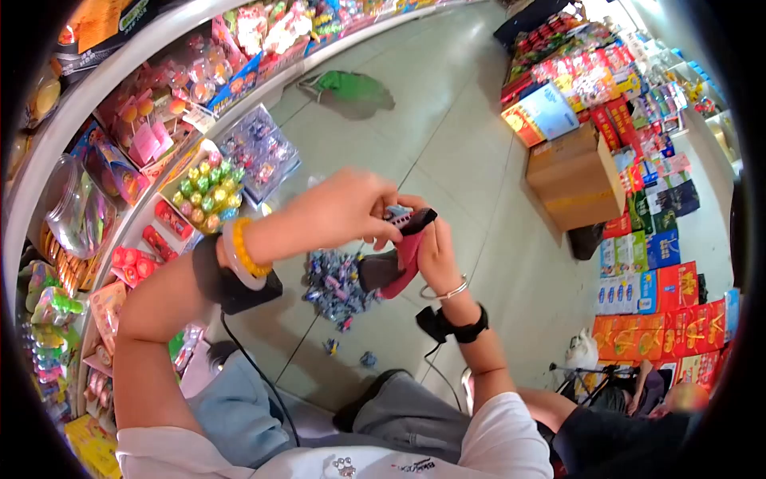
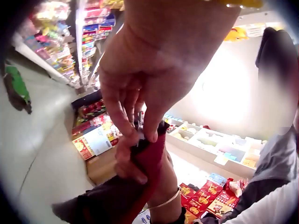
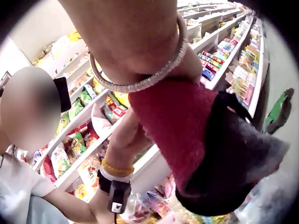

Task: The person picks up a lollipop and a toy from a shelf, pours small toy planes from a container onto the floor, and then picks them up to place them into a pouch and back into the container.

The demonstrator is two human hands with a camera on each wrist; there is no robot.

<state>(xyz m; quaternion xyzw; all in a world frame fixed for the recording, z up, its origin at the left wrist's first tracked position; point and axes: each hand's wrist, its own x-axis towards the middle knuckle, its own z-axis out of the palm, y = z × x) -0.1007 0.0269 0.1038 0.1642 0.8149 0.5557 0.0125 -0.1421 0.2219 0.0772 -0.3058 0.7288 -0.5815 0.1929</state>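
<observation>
A dark red and black cloth piece (image 1: 408, 254) hangs between the two hands, its grey-black end lowest. My right hand (image 1: 437, 254) grips its upper part, fingers curled round the red cloth. The left hand (image 1: 363, 209) pinches a small light blue and white item (image 1: 396, 211) at the cloth's dark upper edge. In the left wrist view, the left thumb and fingertips meet at that edge, close to the right fingers (image 2: 127, 161). The right wrist view shows the red cloth (image 3: 175, 126) large below the bangle; the right fingertips are hidden there.
Small wrapped pieces (image 1: 339, 283) lie heaped on the floor (image 1: 447, 152) below the hands, a few apart. Candy shelves (image 1: 120, 231) curve along the left. Right of the floor stand a cardboard box (image 1: 576, 177) and packaged goods. Another person's arm shows at lower right.
</observation>
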